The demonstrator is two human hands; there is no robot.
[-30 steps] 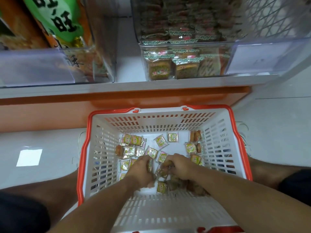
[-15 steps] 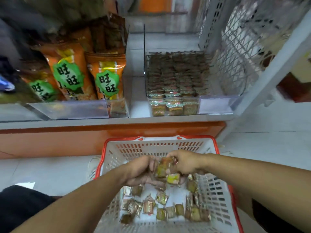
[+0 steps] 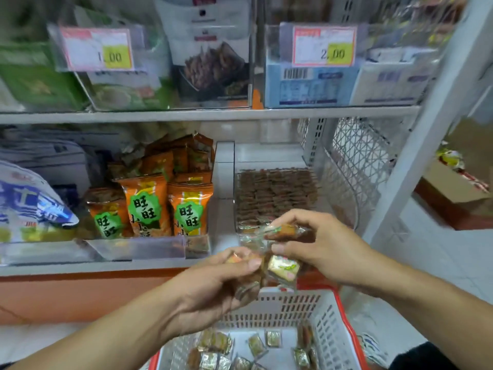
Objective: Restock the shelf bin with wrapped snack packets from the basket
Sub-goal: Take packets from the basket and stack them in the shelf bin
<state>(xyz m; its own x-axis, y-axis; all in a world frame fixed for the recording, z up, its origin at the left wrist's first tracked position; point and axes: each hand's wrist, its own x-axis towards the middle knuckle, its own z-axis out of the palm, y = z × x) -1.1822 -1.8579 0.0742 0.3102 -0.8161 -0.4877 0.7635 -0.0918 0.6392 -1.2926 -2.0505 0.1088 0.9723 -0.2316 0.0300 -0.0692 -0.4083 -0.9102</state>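
Shelves fill way more of the view now, since both hands came up out of the basket (image 3: 324,316) toward the clear bin (image 3: 277,198). Left hand (image 3: 210,285) clutches a bunch of packets (image 3: 282,268); right hand (image 3: 317,241) pinches one lying sideways, long axis left-to-right, just before the bin.

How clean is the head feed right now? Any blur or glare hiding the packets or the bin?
Head view: the upper shelf and price tags are smeared by motion blur; the clear bin is soft, its packets a brown mass; the left hand and right hand read sharper; wide-angle bending tilts the right upright; no strong glare.
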